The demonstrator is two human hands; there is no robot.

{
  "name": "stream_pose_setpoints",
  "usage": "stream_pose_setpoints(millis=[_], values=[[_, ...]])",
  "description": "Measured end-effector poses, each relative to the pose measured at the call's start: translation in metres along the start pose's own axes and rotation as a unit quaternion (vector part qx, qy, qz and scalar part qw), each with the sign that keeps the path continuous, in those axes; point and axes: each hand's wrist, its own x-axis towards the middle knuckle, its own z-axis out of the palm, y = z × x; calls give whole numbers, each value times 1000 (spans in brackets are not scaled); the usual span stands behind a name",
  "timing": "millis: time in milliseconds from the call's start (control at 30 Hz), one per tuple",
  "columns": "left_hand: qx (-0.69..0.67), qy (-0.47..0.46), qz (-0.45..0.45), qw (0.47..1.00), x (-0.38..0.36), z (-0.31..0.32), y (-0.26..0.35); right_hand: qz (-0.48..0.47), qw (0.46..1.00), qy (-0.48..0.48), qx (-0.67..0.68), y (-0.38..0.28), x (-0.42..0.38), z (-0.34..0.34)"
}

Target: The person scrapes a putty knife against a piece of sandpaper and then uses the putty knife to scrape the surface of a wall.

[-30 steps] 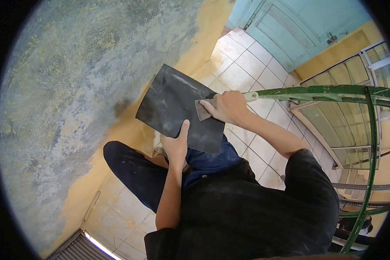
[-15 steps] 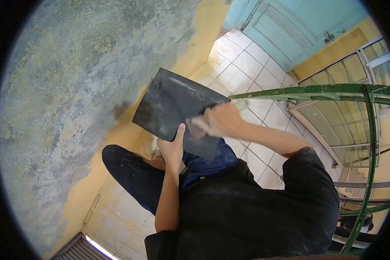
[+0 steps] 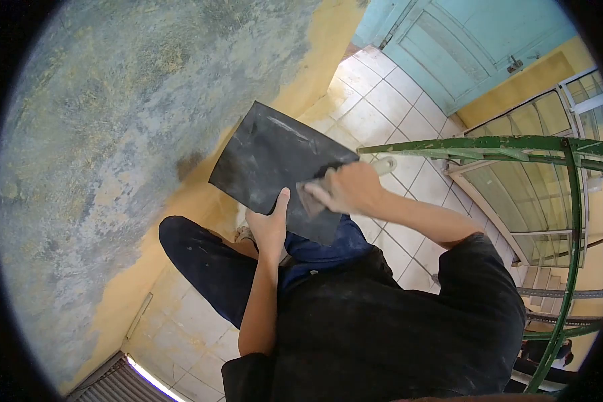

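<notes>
My left hand (image 3: 269, 231) grips a stiff black sheet (image 3: 261, 151) by its lower edge, thumb lying on top of it. Pale scratches and smears mark the sheet's surface. My right hand (image 3: 355, 187) is closed around a putty knife (image 3: 385, 165) whose light handle has a hole at its end. The metal blade lies over the right part of the sheet, slightly blurred by motion, and the right fingers cover part of it.
At the left rises a patchy grey-blue and yellow wall (image 3: 114, 154). A green metal rail (image 3: 476, 144) runs along the right. White floor tiles (image 3: 372, 100), a blue door (image 3: 449, 53) and glazed window frames (image 3: 536, 201) lie beyond. A bent knee (image 3: 187, 248) is near the wall.
My right hand and the putty knife have shifted slightly right, with more of the handle showing. The view has moved a little; my left hand keeps its hold on the sheet.
</notes>
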Motion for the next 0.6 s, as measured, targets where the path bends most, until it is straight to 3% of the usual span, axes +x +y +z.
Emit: stream_pose_setpoints(millis=[67, 167, 333, 400, 500, 600], values=[[-17, -5, -9, 1000, 2, 1, -3, -42, 999, -1, 1, 4, -1, 1], [-24, 2, -16, 1000, -2, 3, -1, 65, 998, 8, -1, 25, 27, 3], [12, 4, -13, 1000, -1, 0, -4, -3, 1000, 12, -5, 4, -2, -1], [46, 17, 12, 999, 0, 1, -14, 46, 998, -28, -12, 13, 8, 6], [53, 9, -34, 998, -5, 3, 5, 59, 998, -2, -8, 21, 17, 7], [68, 28, -11, 997, -4, 1, 0, 48, 998, -42, -1, 4, 1, 1]])
